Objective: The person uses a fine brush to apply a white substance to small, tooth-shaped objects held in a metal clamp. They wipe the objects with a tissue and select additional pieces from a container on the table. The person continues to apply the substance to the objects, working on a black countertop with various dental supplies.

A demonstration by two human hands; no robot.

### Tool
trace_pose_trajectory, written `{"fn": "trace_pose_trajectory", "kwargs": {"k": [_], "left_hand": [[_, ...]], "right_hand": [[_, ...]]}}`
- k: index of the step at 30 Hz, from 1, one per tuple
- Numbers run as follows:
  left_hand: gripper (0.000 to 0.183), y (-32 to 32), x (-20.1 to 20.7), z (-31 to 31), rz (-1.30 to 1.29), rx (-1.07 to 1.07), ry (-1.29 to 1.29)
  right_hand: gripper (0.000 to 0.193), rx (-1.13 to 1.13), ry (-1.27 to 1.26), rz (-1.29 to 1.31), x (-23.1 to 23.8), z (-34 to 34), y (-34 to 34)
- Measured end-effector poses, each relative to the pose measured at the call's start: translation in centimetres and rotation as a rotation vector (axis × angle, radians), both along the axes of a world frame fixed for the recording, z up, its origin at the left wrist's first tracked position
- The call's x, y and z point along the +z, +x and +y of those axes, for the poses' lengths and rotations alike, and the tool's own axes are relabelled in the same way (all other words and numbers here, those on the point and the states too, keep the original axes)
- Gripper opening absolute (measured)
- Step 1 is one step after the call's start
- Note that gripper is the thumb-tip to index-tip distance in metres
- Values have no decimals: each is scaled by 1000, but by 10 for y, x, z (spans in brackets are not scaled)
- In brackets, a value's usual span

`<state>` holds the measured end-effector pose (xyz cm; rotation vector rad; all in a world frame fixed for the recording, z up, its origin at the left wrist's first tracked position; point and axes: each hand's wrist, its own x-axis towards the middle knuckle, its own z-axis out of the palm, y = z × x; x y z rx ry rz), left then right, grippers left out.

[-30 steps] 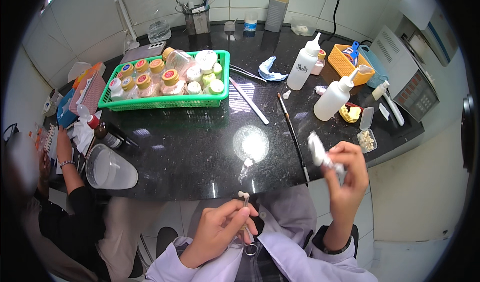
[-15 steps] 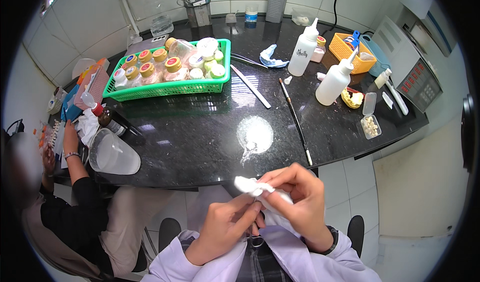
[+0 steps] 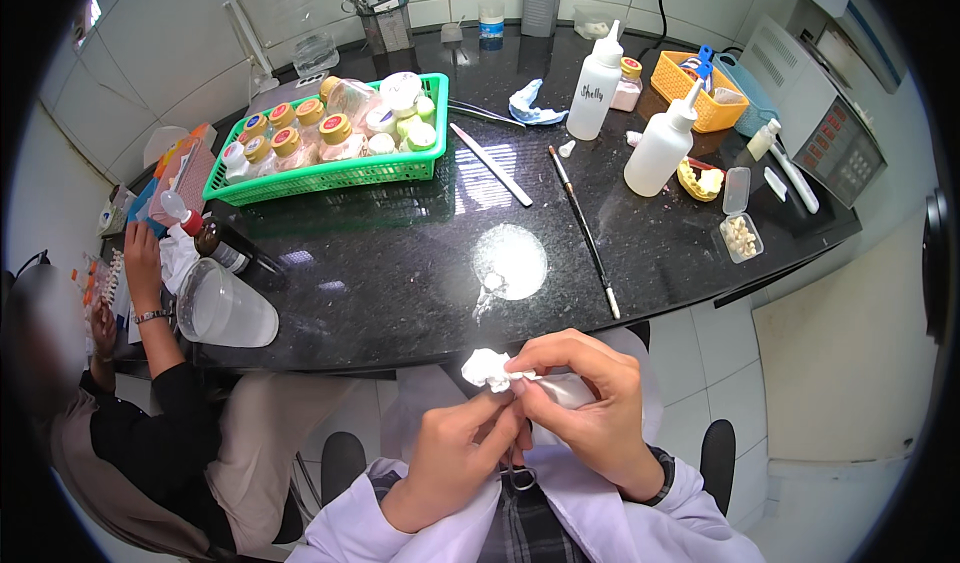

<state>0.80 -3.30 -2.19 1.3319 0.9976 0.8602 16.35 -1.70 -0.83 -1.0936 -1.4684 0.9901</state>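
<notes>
My left hand [image 3: 462,453] and my right hand [image 3: 590,403] meet in front of my lap, below the table's front edge. Between the thumb and fingers of the right is a crumpled white tissue [image 3: 487,369], part of it tucked into the palm. The left hand's fingers are pinched just under the tissue. A metal tool with a ring handle [image 3: 521,479] points down beneath them, its upper part hidden by my fingers. Beyond my hands, a round patch of white powder [image 3: 511,261] lies on the black tabletop [image 3: 390,288], with a thin brush [image 3: 584,233] to its right.
A green basket of jars [image 3: 330,178] stands left of centre, with a plastic cup [image 3: 225,308] and brown bottle [image 3: 225,243] nearer. Two white squeeze bottles [image 3: 597,88], a dental cast [image 3: 700,179] and a box of teeth [image 3: 741,237] are right. A co-worker's arm [image 3: 160,333] is far left.
The white tissue has bunched into a rounder wad between my hands. My view has shifted slightly. The co-worker's near hand has moved up a little.
</notes>
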Motion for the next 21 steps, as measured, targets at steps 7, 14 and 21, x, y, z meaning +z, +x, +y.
{"fn": "trace_pose_trajectory", "kwargs": {"k": [7, 14, 21], "left_hand": [[14, 0, 3, -1, -29, 14, 7], [16, -2, 2, 1, -22, 23, 30], [17, -3, 1, -1, 150, 75, 165]], "right_hand": [[16, 68, -336, 640, -13, 0, 2], [15, 31, -146, 339, -6, 0, -4], [14, -120, 339, -208, -10, -2, -10]]}}
